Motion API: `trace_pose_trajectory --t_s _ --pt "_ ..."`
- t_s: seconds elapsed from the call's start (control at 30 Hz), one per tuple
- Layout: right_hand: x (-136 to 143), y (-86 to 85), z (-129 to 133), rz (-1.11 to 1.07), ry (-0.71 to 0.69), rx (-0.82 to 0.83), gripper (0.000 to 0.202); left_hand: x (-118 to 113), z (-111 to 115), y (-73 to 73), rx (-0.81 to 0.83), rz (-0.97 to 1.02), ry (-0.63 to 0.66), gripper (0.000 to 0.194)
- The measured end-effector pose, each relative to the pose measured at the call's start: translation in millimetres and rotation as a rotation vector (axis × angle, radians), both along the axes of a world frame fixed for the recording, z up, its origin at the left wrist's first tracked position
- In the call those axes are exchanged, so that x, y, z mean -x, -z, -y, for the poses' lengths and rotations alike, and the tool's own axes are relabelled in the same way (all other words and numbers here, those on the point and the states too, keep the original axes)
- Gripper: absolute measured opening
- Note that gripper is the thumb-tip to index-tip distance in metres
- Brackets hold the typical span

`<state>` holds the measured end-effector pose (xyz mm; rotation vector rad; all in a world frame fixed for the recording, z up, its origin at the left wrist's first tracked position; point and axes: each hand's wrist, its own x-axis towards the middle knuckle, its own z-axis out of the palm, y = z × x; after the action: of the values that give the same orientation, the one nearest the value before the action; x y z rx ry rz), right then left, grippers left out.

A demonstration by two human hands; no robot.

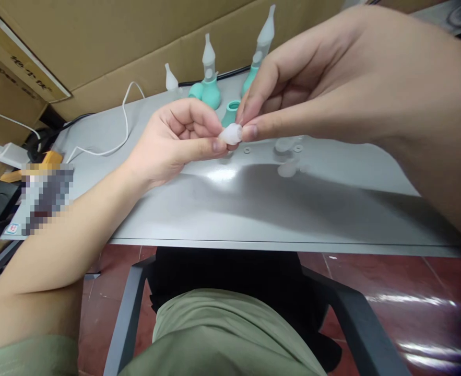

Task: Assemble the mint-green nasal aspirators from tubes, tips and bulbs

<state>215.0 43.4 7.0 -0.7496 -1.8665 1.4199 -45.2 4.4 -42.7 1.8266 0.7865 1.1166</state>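
Piece (231, 134), small and white, is being pinched in both grips, left hand (163, 141) and right hand (343, 83), over the surface (175, 214) between front and back edges; could be squeezed loose if pressure is being applied unevenly.

Head view (close) faces down across desk (191, 216).

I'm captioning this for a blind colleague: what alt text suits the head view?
A person's left hand and right hand pinch a small whitish piece between them above a grey table. Behind, teal bulbs with white nozzles stand before cardboard.
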Motion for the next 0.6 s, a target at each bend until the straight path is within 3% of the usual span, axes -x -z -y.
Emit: trace_pose_trajectory --t_s 0.2,0.43,0.6 --pt "-2.4 -2.4 8.0 0.093 0.002 -0.136 0.017 1.3 -1.8 1.7 -0.025 -0.001 0.023 0.062" --pt "-2.6 -2.4 7.1 0.205 0.021 -0.193 0.02 1.5 0.5 2.9 -0.062 -0.131 -0.088 0.051" --pt "-4.2 -4.4 6.0 0.235 0.018 -0.214 0.021 3.8 -0.7 4.9 -0.109 -0.06 -0.011 0.051"
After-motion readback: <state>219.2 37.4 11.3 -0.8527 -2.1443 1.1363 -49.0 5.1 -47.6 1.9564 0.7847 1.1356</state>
